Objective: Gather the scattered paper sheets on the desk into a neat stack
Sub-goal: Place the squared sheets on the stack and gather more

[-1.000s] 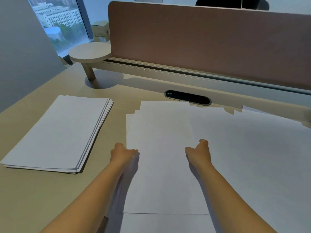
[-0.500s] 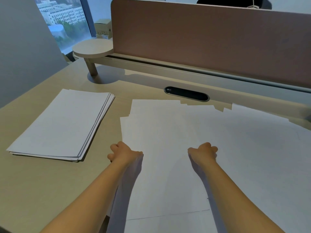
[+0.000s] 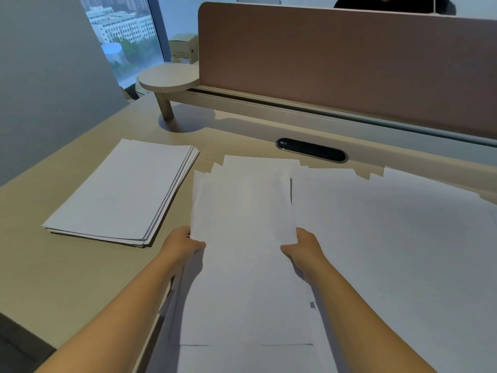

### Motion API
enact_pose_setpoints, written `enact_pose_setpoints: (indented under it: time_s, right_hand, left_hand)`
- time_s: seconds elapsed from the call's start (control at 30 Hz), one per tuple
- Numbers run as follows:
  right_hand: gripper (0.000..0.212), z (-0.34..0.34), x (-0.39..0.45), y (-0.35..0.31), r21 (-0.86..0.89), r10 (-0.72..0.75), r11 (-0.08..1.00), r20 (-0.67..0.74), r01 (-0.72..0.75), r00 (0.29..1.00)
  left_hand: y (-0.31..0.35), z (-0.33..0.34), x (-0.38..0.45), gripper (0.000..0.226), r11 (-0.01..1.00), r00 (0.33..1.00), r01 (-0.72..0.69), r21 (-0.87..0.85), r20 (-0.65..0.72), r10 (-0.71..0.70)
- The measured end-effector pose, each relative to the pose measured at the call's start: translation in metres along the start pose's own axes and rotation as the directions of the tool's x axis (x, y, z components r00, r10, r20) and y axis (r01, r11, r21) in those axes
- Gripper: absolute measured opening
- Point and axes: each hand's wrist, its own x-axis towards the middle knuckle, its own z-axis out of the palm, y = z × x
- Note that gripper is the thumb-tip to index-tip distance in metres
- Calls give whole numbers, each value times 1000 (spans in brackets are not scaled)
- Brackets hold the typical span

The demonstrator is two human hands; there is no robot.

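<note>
Both hands hold one sheet [image 3: 243,254] by its long sides, left hand [image 3: 180,244] and right hand [image 3: 305,247] pinching it. It runs straight away from the grip. The neat stack [image 3: 121,192] lies left, nearest the left hand.

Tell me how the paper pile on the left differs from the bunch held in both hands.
The left pile lies flat and untouched on the desk; the held bunch is gripped at both sides by the left hand and right hand. The left pile's edges look tidier. Both are blank white sheets.
</note>
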Motion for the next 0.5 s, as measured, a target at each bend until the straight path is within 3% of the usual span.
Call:
enact_pose_setpoints:
  time_s: [0.17,0.27,0.37,0.5]
  right_hand:
    - [25,8,-12,-26,170,-158,972,-34,162,987]
    - [37,10,-22,-51,273,-217,937,-37,219,975]
    - [31,10,-32,-74,291,-271,917,-42,272,962]
    - [21,13,-46,-104,317,-316,899,-7,302,949]
  left_hand:
    - [-5,-19,-9,27,979,986,-101,-176,-147,75]
    - [4,-37,-18,35,889,998,-50,-456,-51,30]
    - [13,-52,-27,36,874,1000,-7,-485,23,20]
    - [36,-69,-40,30,860,964,-206,-468,-247,96]
